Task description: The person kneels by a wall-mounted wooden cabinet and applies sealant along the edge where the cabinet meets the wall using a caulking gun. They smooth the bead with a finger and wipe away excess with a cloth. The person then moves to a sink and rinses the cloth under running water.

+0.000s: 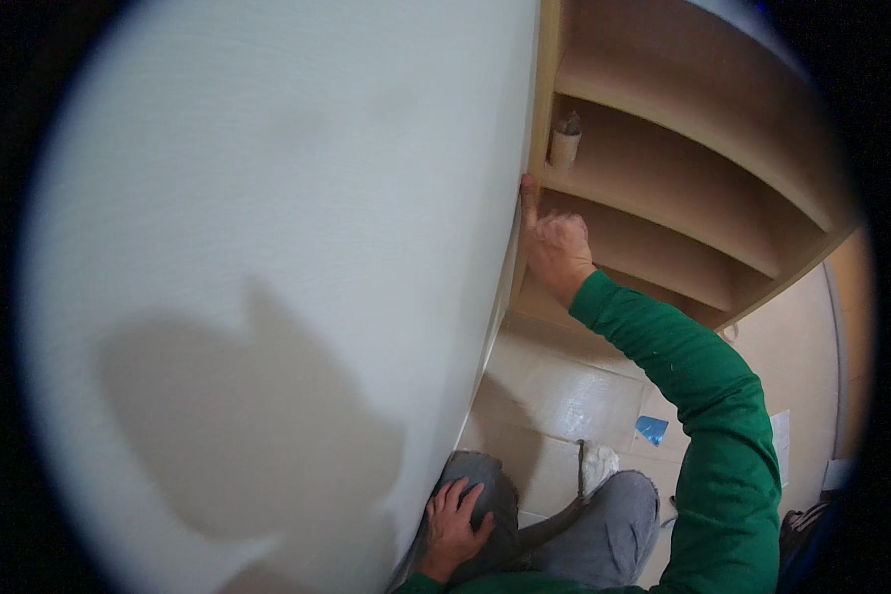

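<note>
A light wood bookcase [663, 213] with several shelves stands against a pale wall [317, 178] on my left. My right hand [561, 252], at the end of a green sleeve, is at the bookcase's left side panel. One digit lies straight along the panel's front edge, close to the wall, while the other fingers are curled over at the inner side. Their tips are hidden. Down low, my left hand [453, 527] rests on my grey-trousered knee with its fingers spread, holding nothing.
A pale cup [564, 148] with something dark in it stands on a shelf, above my right hand. On the tiled floor [525, 381] lies a blue scrap [651, 429]. A white sheet [781, 445] is farther right, near a dark bundle [800, 535]. My shadow falls on the wall.
</note>
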`<state>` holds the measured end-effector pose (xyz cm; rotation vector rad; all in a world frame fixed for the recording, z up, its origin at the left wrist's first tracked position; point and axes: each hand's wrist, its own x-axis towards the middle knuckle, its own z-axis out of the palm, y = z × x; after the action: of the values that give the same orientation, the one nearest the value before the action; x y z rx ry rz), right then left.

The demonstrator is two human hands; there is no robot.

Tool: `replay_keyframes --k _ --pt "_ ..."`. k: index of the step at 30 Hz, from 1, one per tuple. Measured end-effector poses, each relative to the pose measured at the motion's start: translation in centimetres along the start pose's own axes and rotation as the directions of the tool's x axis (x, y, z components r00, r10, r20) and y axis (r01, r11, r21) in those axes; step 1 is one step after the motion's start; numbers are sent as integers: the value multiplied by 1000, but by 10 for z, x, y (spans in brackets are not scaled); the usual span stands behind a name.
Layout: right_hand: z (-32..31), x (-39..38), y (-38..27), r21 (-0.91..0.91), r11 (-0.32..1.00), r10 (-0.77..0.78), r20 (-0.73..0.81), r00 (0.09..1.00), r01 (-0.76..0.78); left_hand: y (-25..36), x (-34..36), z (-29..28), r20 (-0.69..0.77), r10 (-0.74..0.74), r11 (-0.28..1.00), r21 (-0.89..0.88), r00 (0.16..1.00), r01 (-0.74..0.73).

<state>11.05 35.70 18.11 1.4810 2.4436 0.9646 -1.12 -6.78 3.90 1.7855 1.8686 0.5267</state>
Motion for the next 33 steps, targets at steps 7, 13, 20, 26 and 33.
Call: replay_keyframes --k 7,13,20,26,33 --pt "57 -4 -29 92 995 -36 64 997 30 5 15 -9 44 -12 1000 28 999 11" --pt "108 -15 -67 98 992 -86 97 992 77 -1 23 0 65 -28 998 57 997 25" --pt "157 -36 -110 61 992 -121 128 984 113 -6 22 9 53 -29 999 21 998 28" --pt "191 -189 -161 546 838 -381 560 736 18 -2 24 13 50 15 999 49 999 -17" --pt "99 -394 -119 566 756 -15 517 856 -329 -1 6 19 24 -14 993 115 1000 12"
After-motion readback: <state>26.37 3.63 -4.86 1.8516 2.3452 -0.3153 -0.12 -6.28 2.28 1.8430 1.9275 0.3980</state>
